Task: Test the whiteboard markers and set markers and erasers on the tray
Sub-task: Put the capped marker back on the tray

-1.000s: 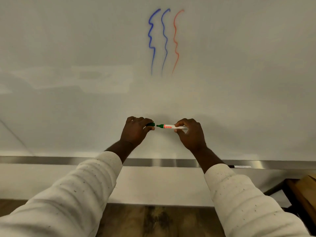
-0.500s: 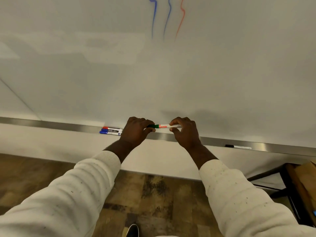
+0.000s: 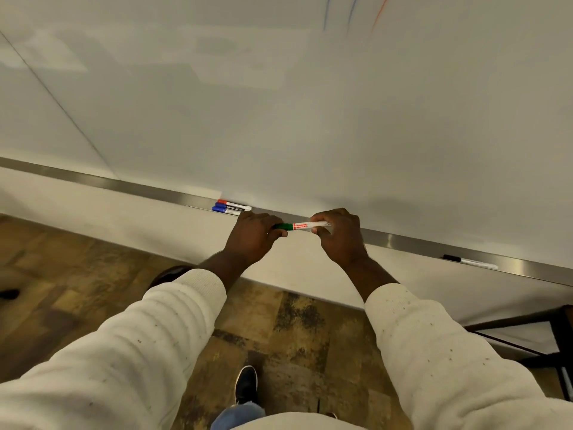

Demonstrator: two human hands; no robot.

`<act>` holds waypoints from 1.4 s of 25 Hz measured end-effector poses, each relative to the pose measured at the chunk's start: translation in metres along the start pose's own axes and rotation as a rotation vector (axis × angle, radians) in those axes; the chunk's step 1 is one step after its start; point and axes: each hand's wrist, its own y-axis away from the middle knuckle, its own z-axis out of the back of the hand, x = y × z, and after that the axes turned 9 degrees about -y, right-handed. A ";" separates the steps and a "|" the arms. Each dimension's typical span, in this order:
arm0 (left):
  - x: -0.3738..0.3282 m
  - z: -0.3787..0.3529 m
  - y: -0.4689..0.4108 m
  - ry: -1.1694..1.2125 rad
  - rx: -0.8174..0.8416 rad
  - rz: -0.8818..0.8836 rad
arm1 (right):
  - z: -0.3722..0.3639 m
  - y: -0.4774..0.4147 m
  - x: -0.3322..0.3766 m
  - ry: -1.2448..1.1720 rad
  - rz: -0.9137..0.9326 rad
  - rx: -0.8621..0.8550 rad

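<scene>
Both hands hold a green whiteboard marker (image 3: pixel 299 226) level, just in front of the metal tray (image 3: pixel 403 240) under the whiteboard (image 3: pixel 310 119). My left hand (image 3: pixel 254 238) grips its green cap end. My right hand (image 3: pixel 339 235) pinches the white barrel. The cap sits against the barrel. On the tray, just left of my left hand, lie a red-capped marker (image 3: pixel 234 205) and two blue-capped markers (image 3: pixel 226 210). A black-capped marker (image 3: pixel 469 261) lies farther right on the tray. Ends of two blue lines and one orange line (image 3: pixel 379 13) show at the top of the board.
A dark metal frame of a table or chair (image 3: pixel 552 339) stands at the lower right. Below the board is a white wall strip, then a patchy brown floor (image 3: pixel 294 336). My shoe (image 3: pixel 246 383) shows at the bottom centre.
The view has tilted down, so the drawn lines slid to the top edge and the tray came into view. The cap closed onto the marker's exposed green tip, and both hands lowered to tray level.
</scene>
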 end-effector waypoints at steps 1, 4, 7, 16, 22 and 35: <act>0.006 0.001 0.003 0.004 0.006 0.003 | -0.008 -0.001 0.002 0.010 0.008 0.000; 0.027 0.003 0.008 0.004 0.006 0.021 | -0.031 -0.006 0.009 0.027 0.039 -0.011; 0.057 0.004 0.008 -0.008 0.016 0.006 | -0.056 -0.018 0.021 0.050 0.049 -0.005; 0.185 0.000 0.002 -0.014 0.099 0.026 | -0.168 -0.072 0.070 0.068 -0.028 0.072; 0.271 -0.002 0.018 -0.042 0.222 0.095 | -0.247 -0.105 0.097 0.094 -0.034 0.167; 0.433 0.001 0.119 -0.142 0.351 0.303 | -0.425 -0.121 0.161 0.078 0.110 0.439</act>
